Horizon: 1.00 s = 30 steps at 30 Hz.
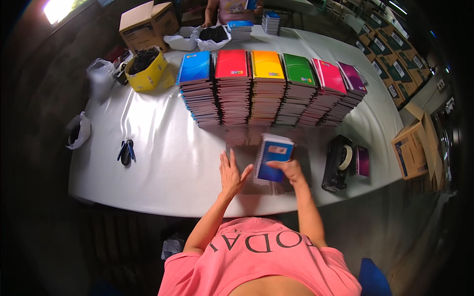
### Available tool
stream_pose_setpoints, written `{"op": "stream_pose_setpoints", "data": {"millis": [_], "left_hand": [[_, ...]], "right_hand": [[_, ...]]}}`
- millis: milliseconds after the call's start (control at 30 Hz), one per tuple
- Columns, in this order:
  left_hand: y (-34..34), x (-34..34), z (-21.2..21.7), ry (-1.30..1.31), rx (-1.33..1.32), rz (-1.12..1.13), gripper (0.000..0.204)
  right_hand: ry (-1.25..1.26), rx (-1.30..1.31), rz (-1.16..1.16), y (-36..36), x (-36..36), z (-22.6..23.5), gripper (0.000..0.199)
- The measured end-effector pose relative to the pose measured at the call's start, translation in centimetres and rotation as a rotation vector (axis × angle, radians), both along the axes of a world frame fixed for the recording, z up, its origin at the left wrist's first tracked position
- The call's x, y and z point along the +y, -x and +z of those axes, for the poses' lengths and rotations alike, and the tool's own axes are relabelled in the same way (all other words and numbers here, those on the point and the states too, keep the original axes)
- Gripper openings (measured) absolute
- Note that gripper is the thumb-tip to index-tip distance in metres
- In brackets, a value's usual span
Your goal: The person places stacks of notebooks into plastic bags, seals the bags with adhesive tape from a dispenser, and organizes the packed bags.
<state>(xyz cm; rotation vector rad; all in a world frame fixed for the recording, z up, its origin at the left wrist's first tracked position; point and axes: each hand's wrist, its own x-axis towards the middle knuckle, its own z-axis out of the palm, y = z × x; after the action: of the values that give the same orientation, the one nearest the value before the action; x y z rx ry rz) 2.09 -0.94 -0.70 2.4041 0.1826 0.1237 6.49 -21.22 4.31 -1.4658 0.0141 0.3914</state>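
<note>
A small stack of spiral notebooks with a blue cover on top (273, 158) is held upright-tilted by my right hand (289, 170), which grips its lower right edge. My left hand (231, 172) lies flat with fingers spread on a grey cardboard sheet (247, 143) just left of the stack. Behind them, several tall stacks of notebooks stand in a row on the white table (163, 148): blue (196, 67), red (231, 64), yellow (267, 65), green (299, 70), pink (330, 76) and purple (352, 76).
A black tape dispenser (337, 163) and a purple notebook (363, 162) lie to the right. Scissors (126, 150) lie to the left. A yellow box (145, 69), bags and a cardboard box (148, 24) stand at the back left. Another person sits at the far end. More cartons stand at right.
</note>
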Motion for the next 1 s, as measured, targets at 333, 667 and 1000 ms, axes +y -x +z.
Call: {"op": "stream_pose_setpoints", "data": {"millis": [333, 667, 1000], "left_hand": [[0.7, -0.9, 2.2, 0.251, -0.107, -0.169, 0.072], [-3.1, 5.4, 1.6, 0.655, 0.33, -0.379, 0.086], [-3.2, 5.1, 3.2, 0.682, 0.344, -0.388, 0.102]], "right_hand": [[0.162, 0.373, 0.04, -2.6, -3.5, -2.9, 0.052], [0.149, 0.416, 0.042, -2.7, -3.3, -3.2, 0.059], [0.062, 0.413, 0.15, -4.1, -0.9, 0.9, 0.05]]}}
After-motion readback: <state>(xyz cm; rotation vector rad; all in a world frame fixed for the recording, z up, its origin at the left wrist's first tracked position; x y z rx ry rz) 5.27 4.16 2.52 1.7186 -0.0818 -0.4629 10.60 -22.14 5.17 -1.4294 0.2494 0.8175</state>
